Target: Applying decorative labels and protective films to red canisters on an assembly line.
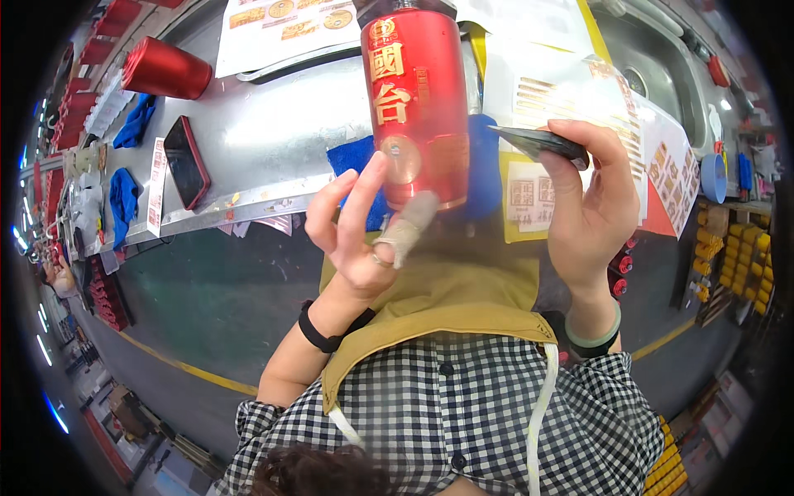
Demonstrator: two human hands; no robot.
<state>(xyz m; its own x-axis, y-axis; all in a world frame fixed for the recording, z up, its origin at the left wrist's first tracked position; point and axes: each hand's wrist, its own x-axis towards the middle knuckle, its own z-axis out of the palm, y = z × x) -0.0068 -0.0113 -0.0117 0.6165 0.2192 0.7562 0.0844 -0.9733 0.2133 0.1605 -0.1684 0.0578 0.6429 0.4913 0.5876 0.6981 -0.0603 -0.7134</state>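
A red cylindrical bottle (423, 107) with gold characters and a round gold emblem is in front of me, over a blue cloth (485, 169) at the table's near edge. My left hand (357, 252) is at the bottle's lower end, fingers apart and stretched toward the emblem. One of its fingers wears a pale finger cover (411, 231), blurred by motion; whether it touches the bottle I cannot tell. To the right, my right hand (597, 202) pinches dark pointed tweezers (542, 142) between thumb and forefinger, with the tip aimed left at the bottle.
Sheets of gold stickers (558, 99) lie on the right, beside a metal sink (653, 58). On the metal table (256, 124) to the left are a red cup-like container (168, 68), a phone (187, 163) and blue rags (124, 198). More sticker sheets (277, 25) lie at the back.
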